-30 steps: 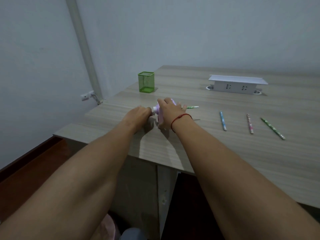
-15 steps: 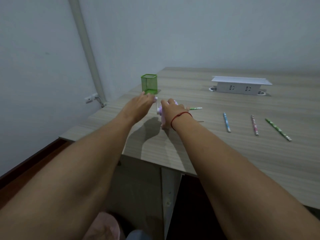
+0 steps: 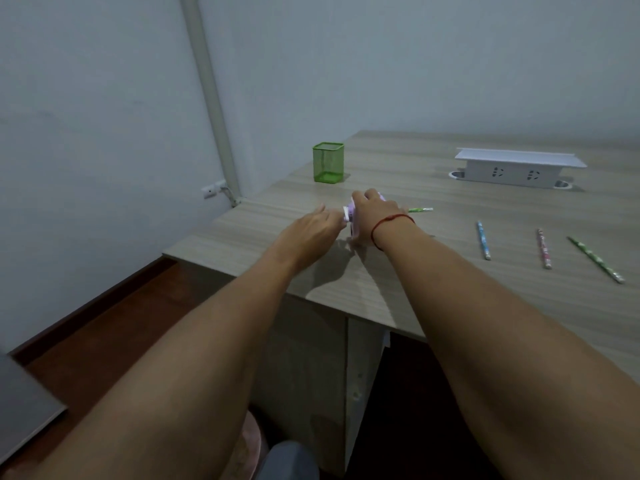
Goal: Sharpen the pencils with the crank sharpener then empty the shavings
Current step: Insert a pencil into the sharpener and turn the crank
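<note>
I note the right hand (image 3: 375, 211) clasping the sharpener (image 3: 352, 218) to pin it to the table (image 3: 415, 289) — left hand (image 3: 311, 226) at the crank (image 3: 345, 213), grip unreadable.

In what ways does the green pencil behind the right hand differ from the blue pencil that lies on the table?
The green pencil points sideways to the right; the blue pencil points roughly away from the person. One end of the green pencil is hidden behind the right hand, which grips the sharpener; the blue pencil lies free on the table, both ends visible. Both are thin and patterned.
</note>
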Demonstrator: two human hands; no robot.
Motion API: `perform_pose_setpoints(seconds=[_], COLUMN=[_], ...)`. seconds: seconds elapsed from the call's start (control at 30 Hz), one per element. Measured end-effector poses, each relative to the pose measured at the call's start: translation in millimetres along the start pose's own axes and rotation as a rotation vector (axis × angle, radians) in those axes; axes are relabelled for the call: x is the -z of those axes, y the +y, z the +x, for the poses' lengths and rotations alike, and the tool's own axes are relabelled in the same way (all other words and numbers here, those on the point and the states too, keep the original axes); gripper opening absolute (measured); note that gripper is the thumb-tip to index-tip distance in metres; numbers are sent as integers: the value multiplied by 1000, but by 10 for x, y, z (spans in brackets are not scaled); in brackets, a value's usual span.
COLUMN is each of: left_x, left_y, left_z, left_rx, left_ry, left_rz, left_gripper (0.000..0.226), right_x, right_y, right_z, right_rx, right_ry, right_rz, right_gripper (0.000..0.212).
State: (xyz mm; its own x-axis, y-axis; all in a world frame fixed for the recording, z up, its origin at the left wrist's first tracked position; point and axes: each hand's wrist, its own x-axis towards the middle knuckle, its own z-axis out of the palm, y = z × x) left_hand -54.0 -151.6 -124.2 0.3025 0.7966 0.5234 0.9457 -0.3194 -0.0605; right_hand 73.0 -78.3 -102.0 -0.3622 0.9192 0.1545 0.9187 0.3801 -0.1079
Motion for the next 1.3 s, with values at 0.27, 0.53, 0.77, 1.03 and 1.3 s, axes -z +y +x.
perform_pose_setpoints(seconds=[0.27, 0.53, 0.77, 1.03, 1.3], left_x=[-151, -174, -180, 53, 5], left_y=[18, -42, -72, -294, -165], left_z=[3, 217, 364, 591, 195], left_rx=[151, 282, 223, 43, -47], left_ry=[-281, -372, -363, -76, 78], left_rz=[-118, -103, 119, 140, 16], left_gripper=[16, 18, 24, 26, 20], right_x=[-127, -123, -98, -35, -4], right_y=[68, 96, 67, 36, 8], right_z=[21, -13, 13, 25, 80], right_rx=[118, 145, 122, 55, 24], right_ry=[86, 104, 87, 46, -1], right_rz=[9, 21, -26, -73, -66], right_gripper=[88, 77, 78, 81, 78])
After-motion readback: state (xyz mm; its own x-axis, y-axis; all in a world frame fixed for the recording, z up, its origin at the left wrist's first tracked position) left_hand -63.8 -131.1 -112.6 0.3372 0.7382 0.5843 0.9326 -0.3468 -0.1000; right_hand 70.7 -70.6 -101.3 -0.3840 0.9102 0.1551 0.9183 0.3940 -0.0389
